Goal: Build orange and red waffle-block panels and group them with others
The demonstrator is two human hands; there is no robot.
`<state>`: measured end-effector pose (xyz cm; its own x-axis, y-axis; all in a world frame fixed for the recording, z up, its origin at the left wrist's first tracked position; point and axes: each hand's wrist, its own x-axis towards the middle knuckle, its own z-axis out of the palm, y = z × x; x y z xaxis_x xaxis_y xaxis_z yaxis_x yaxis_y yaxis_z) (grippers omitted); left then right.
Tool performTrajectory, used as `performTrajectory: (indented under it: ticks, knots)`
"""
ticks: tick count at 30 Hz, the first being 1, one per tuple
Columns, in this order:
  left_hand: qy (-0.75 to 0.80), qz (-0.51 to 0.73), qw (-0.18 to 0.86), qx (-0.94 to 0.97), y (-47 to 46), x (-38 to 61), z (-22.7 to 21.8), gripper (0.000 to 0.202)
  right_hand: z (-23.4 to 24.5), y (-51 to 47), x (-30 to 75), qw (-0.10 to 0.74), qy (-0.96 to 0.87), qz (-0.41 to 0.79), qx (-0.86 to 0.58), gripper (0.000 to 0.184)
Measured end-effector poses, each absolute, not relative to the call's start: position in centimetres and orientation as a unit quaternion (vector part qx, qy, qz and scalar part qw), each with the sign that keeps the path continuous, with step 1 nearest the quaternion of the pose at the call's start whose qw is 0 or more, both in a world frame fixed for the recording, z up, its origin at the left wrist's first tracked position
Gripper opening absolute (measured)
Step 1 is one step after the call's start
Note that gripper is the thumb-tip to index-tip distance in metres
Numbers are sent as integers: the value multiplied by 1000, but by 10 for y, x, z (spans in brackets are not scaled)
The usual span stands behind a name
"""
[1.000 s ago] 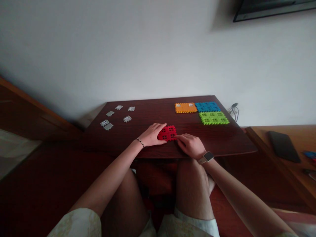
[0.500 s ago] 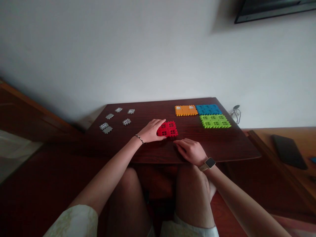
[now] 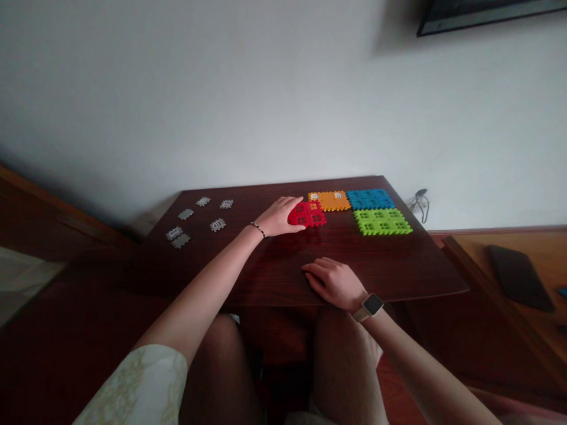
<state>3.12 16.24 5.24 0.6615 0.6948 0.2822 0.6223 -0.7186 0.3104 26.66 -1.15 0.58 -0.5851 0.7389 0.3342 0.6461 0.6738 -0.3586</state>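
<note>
My left hand [image 3: 280, 216] rests on the left side of a red toothed tile block [image 3: 309, 213] and presses it against the dark wooden table [image 3: 274, 265]. The red block lies just below and left of an orange tile panel [image 3: 329, 200]. A blue panel [image 3: 370, 199] sits to the right of the orange one, with a green panel [image 3: 383, 221] in front of the blue. My right hand [image 3: 333, 281] lies flat on the table near its front edge, fingers stretched out, holding nothing. A watch is on that wrist.
Several small grey tiles [image 3: 197, 216] are scattered at the table's far left. A cable [image 3: 419, 199] hangs off the far right corner. A dark flat object [image 3: 519, 270] lies on a lighter wooden surface to the right. A white wall rises behind.
My left hand has slid the red block away from me and to the right, up beside the orange panel. My right hand has let go of it and settled flat near the front edge.
</note>
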Motion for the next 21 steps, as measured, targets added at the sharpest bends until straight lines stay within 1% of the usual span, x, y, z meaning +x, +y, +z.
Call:
performTrajectory:
  ticks: [9,21]
  knots:
    - [359,187,92,910,210,63,49,90,9,-13,266,220,-890,97,-387,24]
    - [331,166,90,925,259,111,40,96,10,-14,265,217,-887,124,-390,24]
